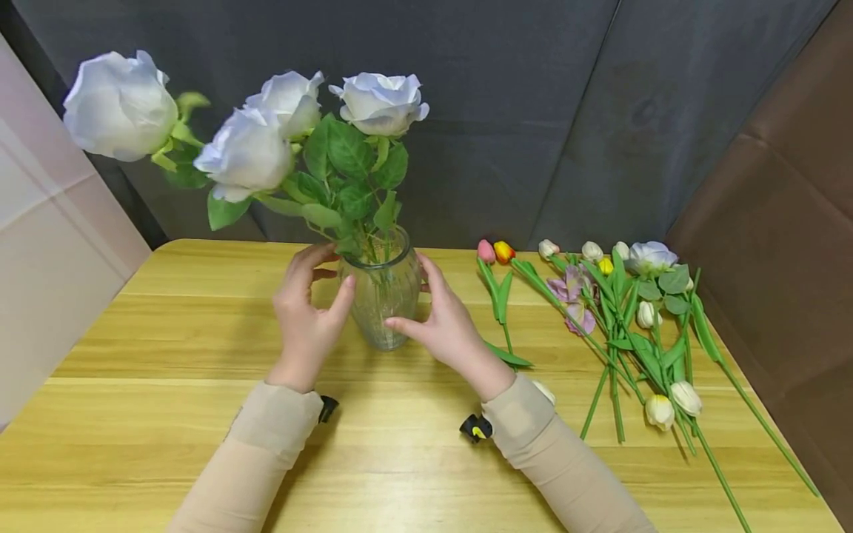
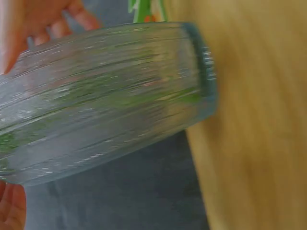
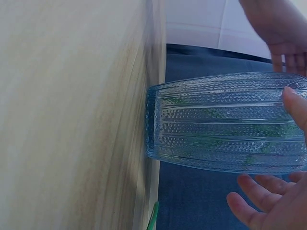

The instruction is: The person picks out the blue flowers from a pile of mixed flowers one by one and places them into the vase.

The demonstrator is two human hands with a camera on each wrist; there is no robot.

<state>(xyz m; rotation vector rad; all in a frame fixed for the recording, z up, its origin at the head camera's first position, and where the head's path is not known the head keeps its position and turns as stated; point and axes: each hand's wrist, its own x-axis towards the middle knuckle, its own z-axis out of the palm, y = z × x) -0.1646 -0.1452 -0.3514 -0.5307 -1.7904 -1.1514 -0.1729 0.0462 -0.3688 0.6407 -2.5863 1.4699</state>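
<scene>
A ribbed clear glass vase [image 1: 385, 296] stands upright on the table in the head view, holding several long-stemmed white roses [image 1: 381, 104] with green leaves. Most of the roses lean left; one rises nearly straight. From the left, my left hand [image 1: 309, 307] cups the vase, its thumb at the side and its fingers partly hidden behind the glass. On the other side my right hand [image 1: 449, 322] holds it with the thumb across the front. The right wrist view shows the vase [image 3: 225, 124] between both hands, the right thumb over the glass.
Loose tulips [image 1: 660, 411], a purple flower [image 1: 576, 296] and a pale blue-white rose [image 1: 651, 257] lie on the right of the wooden table [image 1: 166, 355]. A pink tulip [image 1: 486, 252] lies closer to the vase. A dark curtain [image 1: 506, 111] hangs behind.
</scene>
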